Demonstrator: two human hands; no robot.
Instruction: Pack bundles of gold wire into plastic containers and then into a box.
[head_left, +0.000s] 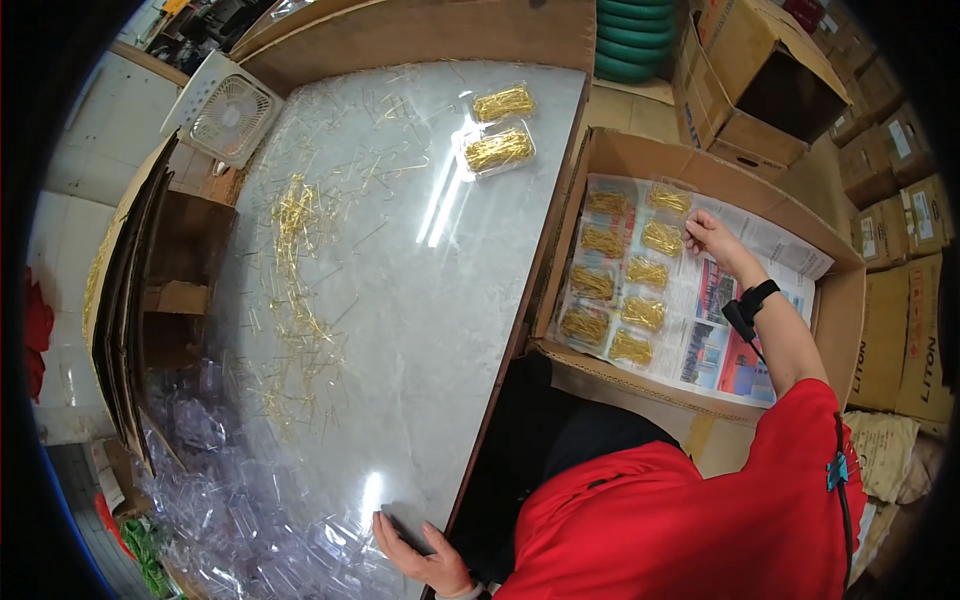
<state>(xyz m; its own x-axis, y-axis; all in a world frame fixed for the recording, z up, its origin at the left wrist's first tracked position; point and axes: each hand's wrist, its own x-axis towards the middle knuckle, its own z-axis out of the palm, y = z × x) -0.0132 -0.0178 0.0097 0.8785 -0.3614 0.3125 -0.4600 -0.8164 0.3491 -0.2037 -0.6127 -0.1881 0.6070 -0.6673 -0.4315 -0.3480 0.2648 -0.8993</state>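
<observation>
My right hand reaches into an open cardboard box on the right. Its fingers are curled at the edge of a clear plastic case of gold wire pins. Several similar cases lie in two columns on newspaper in that box, among them a case just beyond my fingers. My left hand rests at the near edge of the grey table, fingers apart and holding nothing. Loose gold wire pins are strewn along the table's left side. Two filled cases stand at its far right.
Empty clear plastic cases heap up at the table's near left. A white fan stands at the far left corner beside upright cardboard. Beyond the box are an open carton, stacked cartons and a green coiled hose.
</observation>
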